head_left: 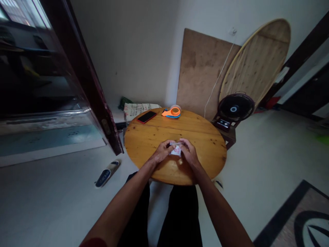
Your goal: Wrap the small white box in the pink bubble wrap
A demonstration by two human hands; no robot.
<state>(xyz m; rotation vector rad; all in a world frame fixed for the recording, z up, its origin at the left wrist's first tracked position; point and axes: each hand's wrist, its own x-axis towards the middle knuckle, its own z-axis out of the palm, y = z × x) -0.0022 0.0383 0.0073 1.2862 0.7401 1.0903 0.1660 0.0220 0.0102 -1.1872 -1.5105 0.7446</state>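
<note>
Between my two hands is a small white packet [176, 150] with pinkish-red print, held above the near half of the round wooden table [144, 144]. My left hand [163, 151] grips its upper left edge, thumb on the front face. On the other side, my right hand [189, 151] pinches the upper right edge. Both thumbs lie near the packet's top, and the other fingers are partly hidden behind it. What the packet contains cannot be made out.
On the table's far side lie a dark-screened phone [147, 117] with a red edge and an orange tape dispenser [172, 112]. A black round fan-like device [236, 108] stands right of the table. Boards [203, 68] lean on the wall. A slipper [107, 173] rests on the floor at left.
</note>
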